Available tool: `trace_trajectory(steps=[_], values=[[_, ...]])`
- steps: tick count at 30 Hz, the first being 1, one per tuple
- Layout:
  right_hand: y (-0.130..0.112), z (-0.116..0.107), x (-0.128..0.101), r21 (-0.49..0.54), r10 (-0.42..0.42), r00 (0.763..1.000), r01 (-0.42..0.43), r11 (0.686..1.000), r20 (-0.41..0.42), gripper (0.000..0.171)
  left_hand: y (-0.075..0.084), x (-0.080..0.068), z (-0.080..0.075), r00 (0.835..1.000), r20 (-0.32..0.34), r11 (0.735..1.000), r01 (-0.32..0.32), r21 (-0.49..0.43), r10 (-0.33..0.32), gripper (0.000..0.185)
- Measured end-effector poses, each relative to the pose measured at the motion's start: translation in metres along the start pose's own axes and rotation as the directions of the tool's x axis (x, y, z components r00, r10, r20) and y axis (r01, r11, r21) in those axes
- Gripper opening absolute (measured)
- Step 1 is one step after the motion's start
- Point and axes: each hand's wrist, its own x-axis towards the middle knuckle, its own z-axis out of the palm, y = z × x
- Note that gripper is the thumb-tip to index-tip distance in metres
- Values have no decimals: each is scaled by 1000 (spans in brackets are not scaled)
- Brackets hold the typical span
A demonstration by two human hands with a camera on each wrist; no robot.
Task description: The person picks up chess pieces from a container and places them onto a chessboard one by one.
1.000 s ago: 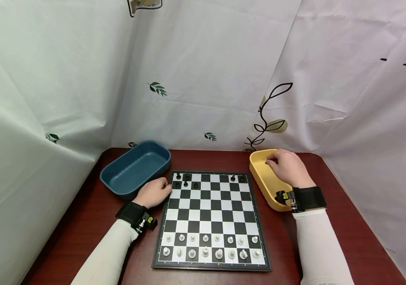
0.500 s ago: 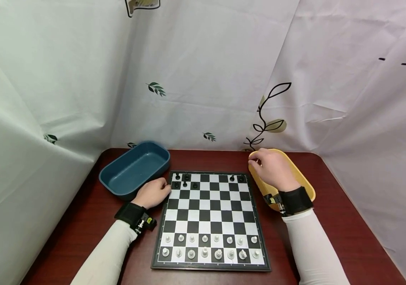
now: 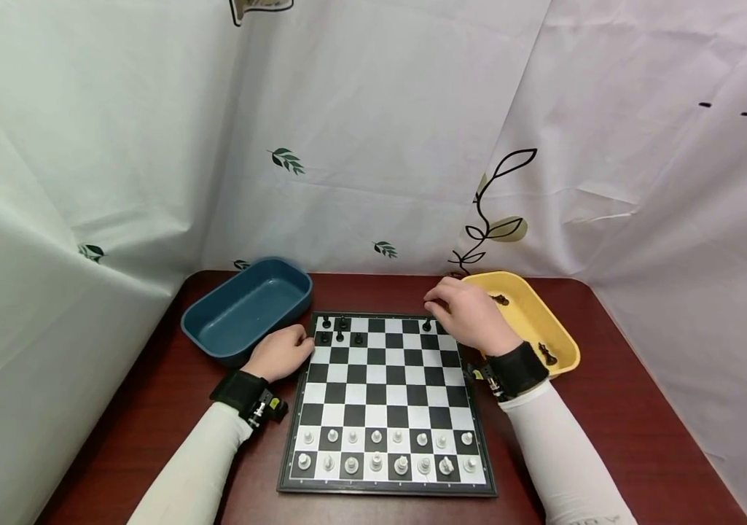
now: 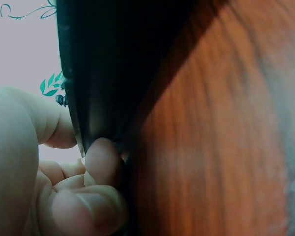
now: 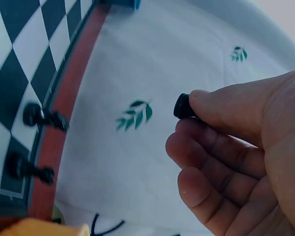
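My right hand [image 3: 468, 313] is above the far right corner of the chessboard [image 3: 380, 386]. Thumb and fingers pinch a small black chess piece [image 5: 183, 106], its round base showing and the rest covered by the fingers. Two other black pieces stand near it on the back row, a knight-like one [image 5: 24, 167] and another [image 5: 44, 118] beside it. At the board's left edge, my left hand [image 3: 279, 354] grips the rim between its curled fingers. Several black pieces [image 3: 339, 335] stand in the far left corner, and two rows of white pieces [image 3: 376, 461] line the near side.
A yellow tray [image 3: 566, 339] at the right holds dark chess pieces [image 3: 546, 355]. At the back left stands a blue tray [image 3: 199, 332], close to my left hand. White cloth [image 3: 373, 146] hangs behind the dark red table [image 3: 622, 394].
My right hand has moved left from inside the yellow tray to over the board's far right corner, carrying the black piece. The left hand stays at the board's edge.
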Motion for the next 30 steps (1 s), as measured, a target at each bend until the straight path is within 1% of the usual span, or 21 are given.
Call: trace_trajectory(steps=[4,8,13,18,24,30], values=[[-6,9,3,31,-36,999,35,999,31,8,-1,2,1,1000,-2,1000,2,6,-2,29],[-10,18,6,58,-55,997,51,997,63,9,-2,4,2,1000,-7,1000,1,8,-1,30],[-14,27,10,66,-76,992,70,995,96,10,0,4,1,1000,-14,1000,-6,10,6,29],[-17,36,14,56,-93,986,86,995,138,11,1,3,1,1000,-5,1000,1,10,-1,29],[-25,46,20,49,-108,975,100,994,197,9,2,3,0,1000,-2,1000,-4,4,4,31],[-31,60,28,30,-104,954,100,995,282,11,0,2,-1,1000,-9,1000,0,11,0,30]])
